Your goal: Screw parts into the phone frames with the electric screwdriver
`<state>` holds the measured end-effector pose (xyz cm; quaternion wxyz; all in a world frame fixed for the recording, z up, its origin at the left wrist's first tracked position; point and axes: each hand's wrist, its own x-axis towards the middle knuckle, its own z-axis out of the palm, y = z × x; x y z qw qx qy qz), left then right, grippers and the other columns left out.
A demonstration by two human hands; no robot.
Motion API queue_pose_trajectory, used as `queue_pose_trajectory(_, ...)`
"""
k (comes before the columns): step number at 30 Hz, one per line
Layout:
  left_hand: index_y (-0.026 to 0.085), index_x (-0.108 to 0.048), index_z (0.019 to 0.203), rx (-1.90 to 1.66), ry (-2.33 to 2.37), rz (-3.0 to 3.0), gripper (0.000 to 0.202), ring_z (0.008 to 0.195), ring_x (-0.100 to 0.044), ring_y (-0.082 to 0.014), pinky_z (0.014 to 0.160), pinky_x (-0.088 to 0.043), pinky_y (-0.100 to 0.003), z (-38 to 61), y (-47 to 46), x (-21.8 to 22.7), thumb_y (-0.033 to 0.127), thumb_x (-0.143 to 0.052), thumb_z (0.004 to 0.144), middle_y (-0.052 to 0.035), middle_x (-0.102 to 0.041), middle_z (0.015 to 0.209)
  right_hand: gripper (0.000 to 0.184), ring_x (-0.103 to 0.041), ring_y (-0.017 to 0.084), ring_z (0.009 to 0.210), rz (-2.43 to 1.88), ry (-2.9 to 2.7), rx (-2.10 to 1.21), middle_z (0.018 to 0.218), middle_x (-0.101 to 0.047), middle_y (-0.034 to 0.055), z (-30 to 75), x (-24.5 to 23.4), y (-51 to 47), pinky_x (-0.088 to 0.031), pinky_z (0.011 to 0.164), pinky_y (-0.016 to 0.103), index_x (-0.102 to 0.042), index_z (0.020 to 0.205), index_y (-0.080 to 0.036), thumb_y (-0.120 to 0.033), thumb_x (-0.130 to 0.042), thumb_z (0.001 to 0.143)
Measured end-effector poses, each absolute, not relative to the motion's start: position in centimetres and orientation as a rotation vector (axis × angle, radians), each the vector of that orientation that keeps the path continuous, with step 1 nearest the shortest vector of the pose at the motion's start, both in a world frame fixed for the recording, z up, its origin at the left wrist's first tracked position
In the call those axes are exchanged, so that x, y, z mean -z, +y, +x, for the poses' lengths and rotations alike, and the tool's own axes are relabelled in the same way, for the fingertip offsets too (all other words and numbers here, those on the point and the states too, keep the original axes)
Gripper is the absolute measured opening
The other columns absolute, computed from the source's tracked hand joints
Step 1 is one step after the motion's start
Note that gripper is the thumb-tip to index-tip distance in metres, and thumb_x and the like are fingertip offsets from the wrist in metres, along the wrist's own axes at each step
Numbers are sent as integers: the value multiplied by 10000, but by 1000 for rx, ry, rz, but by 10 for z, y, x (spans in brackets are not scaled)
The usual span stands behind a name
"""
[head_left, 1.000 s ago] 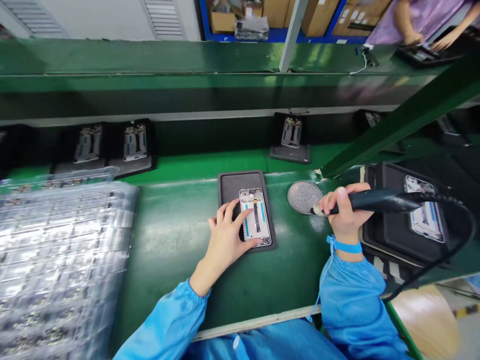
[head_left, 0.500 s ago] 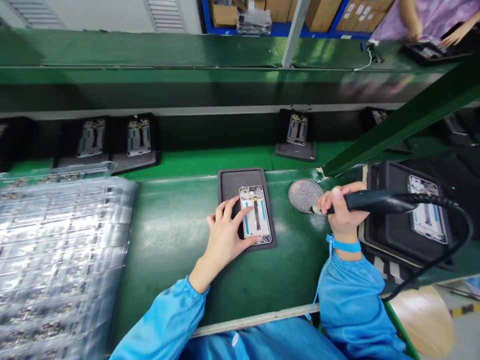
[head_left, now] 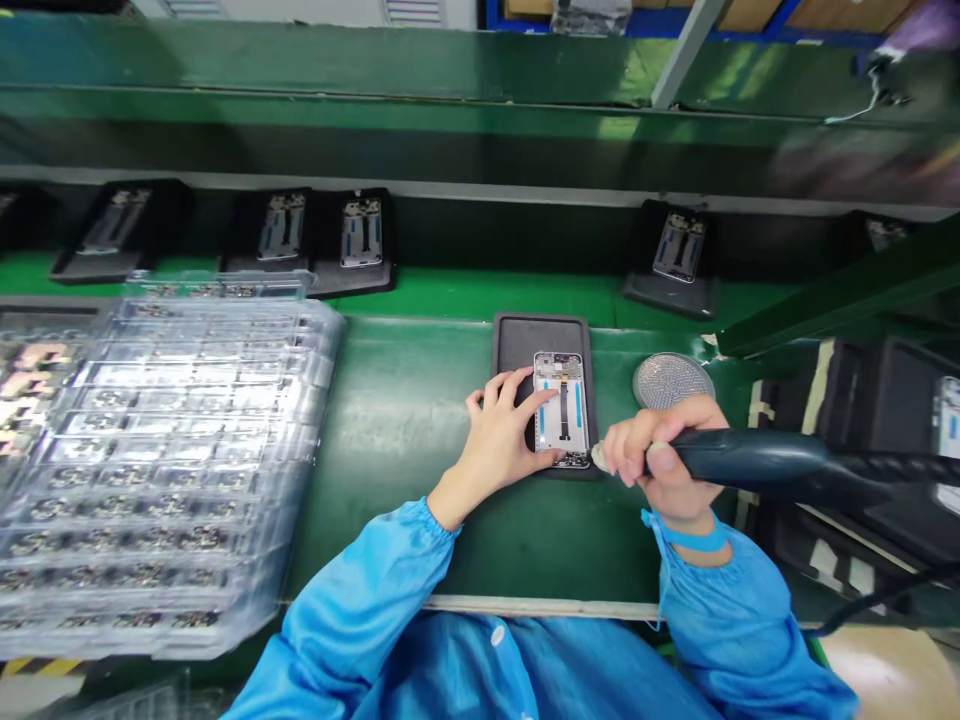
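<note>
An open phone frame [head_left: 551, 415] with blue strips and a dark ribbon cable lies on a black foam tray [head_left: 510, 335]. My left hand [head_left: 504, 432] steadies it: thumb by its lower end, index finger on its face, the other fingers along its left side. My right hand [head_left: 671, 455] is wrapped around a dark corded electric screwdriver [head_left: 754, 458]. Its pale tip is just right of the phone frame's lower corner; whether they touch I cannot tell. Behind my right hand sits a round dish [head_left: 671, 378] with a dimpled metallic surface.
Stacked clear plastic trays [head_left: 172, 470] with small circuit parts stand on the left. Several black trays with phone frames, one tray [head_left: 671, 290] among them, line the green strip beyond the bench. A green post [head_left: 832, 305] slants in at right, near stacked black trays [head_left: 885, 400].
My right hand has brought the screwdriver from the round dish to the phone frame's lower right corner. My left hand stays on the frame. The view has shifted left.
</note>
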<state>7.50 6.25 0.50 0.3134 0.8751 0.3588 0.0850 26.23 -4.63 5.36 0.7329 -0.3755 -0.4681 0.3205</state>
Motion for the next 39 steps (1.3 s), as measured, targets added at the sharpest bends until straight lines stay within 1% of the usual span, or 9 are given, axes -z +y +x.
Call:
queue_pose_trajectory(5, 342, -742, 1749, -183, 949, 2310, 981, 1785, -432, -526, 1360, -425, -758, 79, 62, -9, 447, -1151, 864, -184, -504, 1980, 215, -524, 130, 409, -778, -1020, -794, 669, -671, -107, 256, -45, -44, -567, 464, 276, -682, 1117, -327, -393, -880, 1166)
queue_pose_trajectory(14, 340, -752, 1734, -231, 942, 2322, 960, 1765, -448, -517, 1359, -439, -729, 81, 58, -7, 440, -1149, 866, -180, -512, 1965, 207, -534, 132, 421, -777, -1042, -805, 681, -688, -99, 260, -45, -46, -562, 477, 285, -696, 1110, -327, -364, -895, 1152)
queue_pose_trajectory(18, 320, -756, 1727, -217, 934, 2322, 945, 1772, -437, -530, 1360, -434, -747, 81, 56, -7, 442, -1146, 875, -196, -504, 1966, 214, -537, 136, 443, -813, -1074, -802, 696, -696, -90, 260, -40, -50, -568, 515, 299, -688, 1118, -328, -375, -893, 1155)
queue_pose_trajectory(23, 352, -624, 1846, -290, 935, 2264, 1065, 1780, -418, -530, 1349, -455, -739, 81, 64, -4, 501, -1113, 911, -204, -457, 1991, 265, -539, 132, 479, -886, -1095, -826, 713, -661, -100, 262, -36, -55, -580, 558, 301, -660, 1088, -315, -312, -923, 1123)
queue_pose_trajectory(26, 300, -633, 1840, -413, 1038, 2239, 842, 1802, -409, -496, 1375, -442, -708, 93, 87, -1, 487, -948, 1081, -206, -466, 1992, 255, -534, 123, 504, -888, -1107, -829, 738, -656, -96, 262, -33, -57, -580, 578, 293, -654, 1097, -305, -273, -905, 1128)
queue_pose_trajectory(28, 257, -672, 1805, -459, 1076, 2252, 641, 1817, -419, -453, 1398, -426, -675, 105, 107, 2, 403, -787, 1191, -199, -518, 1973, 247, -543, 123, 520, -900, -1119, -843, 751, -661, -94, 260, -31, -58, -582, 585, 290, -653, 1108, -302, -259, -895, 1132)
queue_pose_trajectory(30, 254, -706, 1775, -446, 1035, 2288, 543, 1814, -454, -418, 1407, -423, -652, 116, 125, 4, 354, -682, 1242, -175, -588, 1939, 244, -548, 123, 522, -909, -1123, -833, 750, -662, -96, 257, -29, -58, -580, 580, 285, -650, 1113, -303, -264, -889, 1135)
queue_pose_trajectory(35, 277, -784, 1701, -363, 929, 2444, 463, 1795, -513, -418, 1403, -429, -660, 118, 134, 8, 364, -642, 1269, -134, -645, 1916, 283, -519, 124, 442, -887, -1076, -716, 679, -646, -110, 266, -39, -51, -555, 499, 282, -647, 1087, -316, -401, -912, 1137)
queue_pose_trajectory(39, 284, -777, 1721, -363, 925, 2497, 480, 1790, -534, -428, 1392, -469, -656, 98, 105, 14, 359, -629, 1269, -137, -646, 1916, 413, -476, 123, 385, -974, -949, -320, 622, -616, -128, 321, -55, -49, -531, 443, 285, -605, 1038, -314, -501, -972, 1069)
